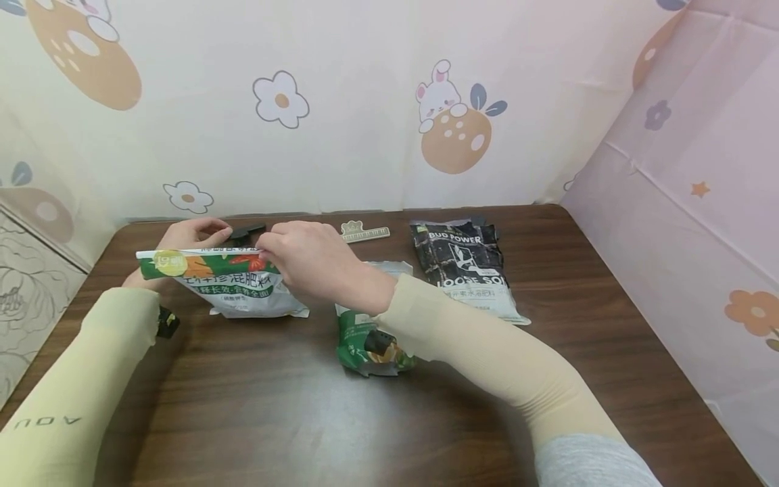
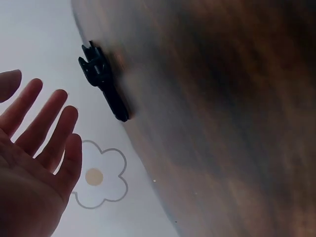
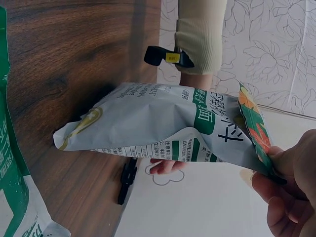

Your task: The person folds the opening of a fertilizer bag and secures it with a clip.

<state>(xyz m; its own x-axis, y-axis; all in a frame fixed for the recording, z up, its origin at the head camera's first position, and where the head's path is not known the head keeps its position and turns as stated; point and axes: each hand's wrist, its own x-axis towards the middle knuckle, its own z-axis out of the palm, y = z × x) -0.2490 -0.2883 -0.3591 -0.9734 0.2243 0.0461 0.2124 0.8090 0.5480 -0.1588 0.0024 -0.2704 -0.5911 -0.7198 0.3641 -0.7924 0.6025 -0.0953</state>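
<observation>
White-and-green bag point(image 1: 234, 284) stands raised on the table point(image 1: 255, 406), top edge pinched by the right hand point(image 1: 307, 260) (contents not visible). Left hand point(image 1: 189, 237) behind it, fingers straight, holding nothing, near black clip point(image 1: 246, 232).

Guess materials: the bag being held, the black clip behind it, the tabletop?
Bag: thin plastic film, glossy print, going by creases and sheen; right hand pinches its top edge. Black clip: looks like moulded matte plastic. Tabletop: dark wood-grain, semi-gloss; veneer or laminate, cannot tell.
</observation>
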